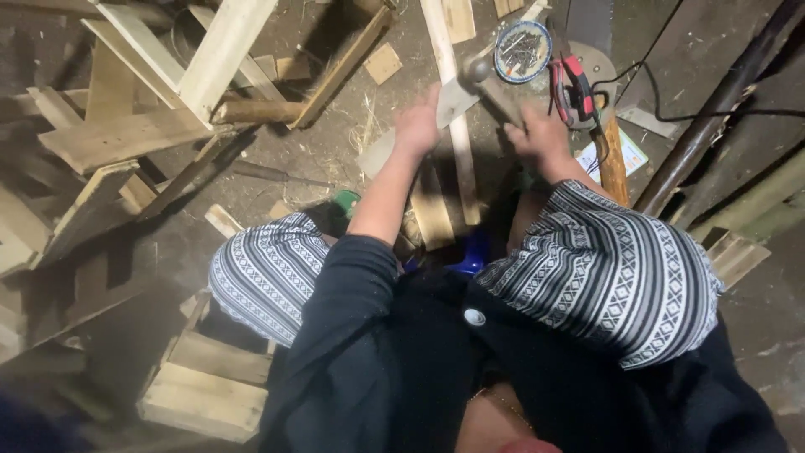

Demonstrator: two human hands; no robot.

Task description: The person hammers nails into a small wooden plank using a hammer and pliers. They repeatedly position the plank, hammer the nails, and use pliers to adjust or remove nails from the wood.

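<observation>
Left hand (417, 126) flat with fingers spread on pale wooden slat (453, 126), long axis running away from body; right hand (537, 134) just beside, clamped on hammer (490, 84) handle, head above slat

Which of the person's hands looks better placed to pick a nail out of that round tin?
Probably the right hand: it sits just below the round tin of nails, while the left hand rests on a flat wooden piece.

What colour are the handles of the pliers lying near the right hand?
Red and black, on the pliers beside the right hand; head view.
</observation>
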